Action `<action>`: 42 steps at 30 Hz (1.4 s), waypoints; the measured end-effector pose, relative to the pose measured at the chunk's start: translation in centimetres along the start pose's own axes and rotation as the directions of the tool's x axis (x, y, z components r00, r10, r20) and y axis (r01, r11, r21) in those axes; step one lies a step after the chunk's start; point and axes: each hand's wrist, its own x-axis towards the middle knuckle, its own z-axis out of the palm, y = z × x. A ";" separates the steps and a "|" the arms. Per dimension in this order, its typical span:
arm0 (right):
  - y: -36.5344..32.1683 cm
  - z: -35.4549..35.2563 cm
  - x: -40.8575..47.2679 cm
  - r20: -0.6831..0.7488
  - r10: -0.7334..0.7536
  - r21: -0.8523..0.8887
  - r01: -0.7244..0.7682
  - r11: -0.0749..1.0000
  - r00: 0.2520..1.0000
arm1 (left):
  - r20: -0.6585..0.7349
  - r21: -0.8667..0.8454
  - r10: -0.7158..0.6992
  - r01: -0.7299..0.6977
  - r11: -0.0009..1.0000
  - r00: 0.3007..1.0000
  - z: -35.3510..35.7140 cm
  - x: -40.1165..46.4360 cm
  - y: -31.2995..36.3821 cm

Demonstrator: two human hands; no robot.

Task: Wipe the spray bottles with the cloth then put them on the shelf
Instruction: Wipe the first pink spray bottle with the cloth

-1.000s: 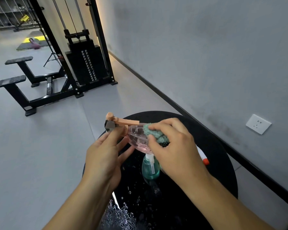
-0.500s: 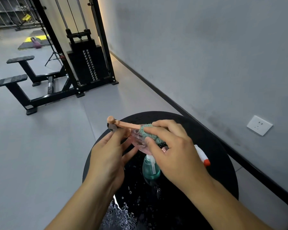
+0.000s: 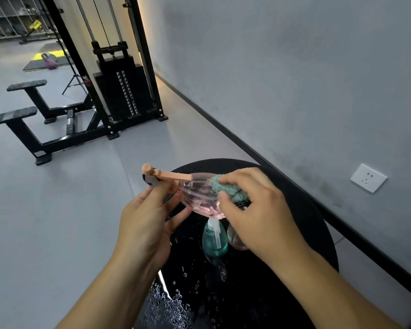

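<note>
Pink ribbed plastic fills our grip: we hold the pink spray bottle (image 3: 199,195) on its side above the round black table (image 3: 304,210), nozzle pointing away from the wall. Our left hand (image 3: 145,224) pinches it at the neck, under the peach trigger head (image 3: 164,176). Our right hand (image 3: 259,214) presses the bunched teal cloth (image 3: 228,188) onto the bottle's body, fingers curled over it. Below, on the wet table, stands a teal spray bottle (image 3: 214,241), with another pinkish bottle (image 3: 235,238) just beside it, mostly hidden.

Two bottles (image 3: 214,241) stand on the table (image 3: 313,222), wall (image 3: 294,79) rightward.
</note>
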 end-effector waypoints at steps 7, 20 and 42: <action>-0.3 0.0 -0.3 0.033 -0.033 0.011 0.032 0.999 0.999 | 0.039 0.027 -0.002 0.001 1.000 0.999 0.3 -0.2 -0.4; -0.1 -0.2 0.1 0.015 -0.013 0.008 0.013 1.000 1.000 | 0.074 0.000 0.029 -0.029 1.000 0.997 0.4 -0.2 -0.3; -0.7 -0.1 0.0 0.074 -0.063 -0.038 0.066 0.997 0.995 | 0.125 0.032 0.082 -0.087 0.996 0.989 0.2 -0.3 -0.5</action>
